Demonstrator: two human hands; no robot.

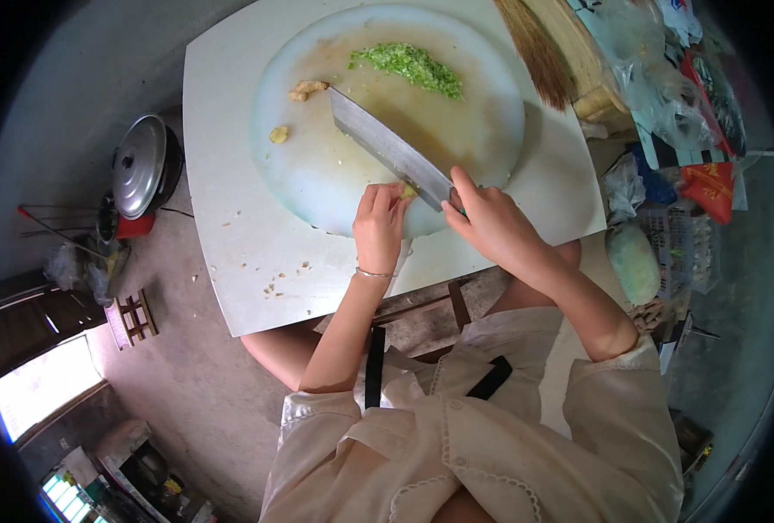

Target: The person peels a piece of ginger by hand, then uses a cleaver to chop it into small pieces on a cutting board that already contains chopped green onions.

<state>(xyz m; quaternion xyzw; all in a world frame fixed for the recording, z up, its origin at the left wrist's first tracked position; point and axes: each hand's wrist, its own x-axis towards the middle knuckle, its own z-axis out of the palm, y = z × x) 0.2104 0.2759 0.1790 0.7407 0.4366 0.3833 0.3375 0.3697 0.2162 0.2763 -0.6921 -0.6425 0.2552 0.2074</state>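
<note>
My right hand [488, 212] grips the handle of a broad cleaver [390, 147], whose blade reaches up and left over a round, stained cutting board [321, 176]. At the board's near edge, my left hand [380, 219] holds a small piece of peeled ginger [408, 191] in its fingertips, close against the blade near the handle. A knob of unpeeled ginger [308, 90] lies by the blade's far tip, and a cut yellow ginger piece [279, 134] lies below it. Finely chopped greens [413, 67] form a long heap on the far side of the board.
The board stands on a white table [223, 163] with brown scraps [272, 289] near its left corner. A straw brush [540, 59] lies at the far right, beside plastic bags [661, 91]. On the left stand a lidded metal pot [140, 167] and a small stool [130, 318]. A pale green gourd [633, 263] lies right.
</note>
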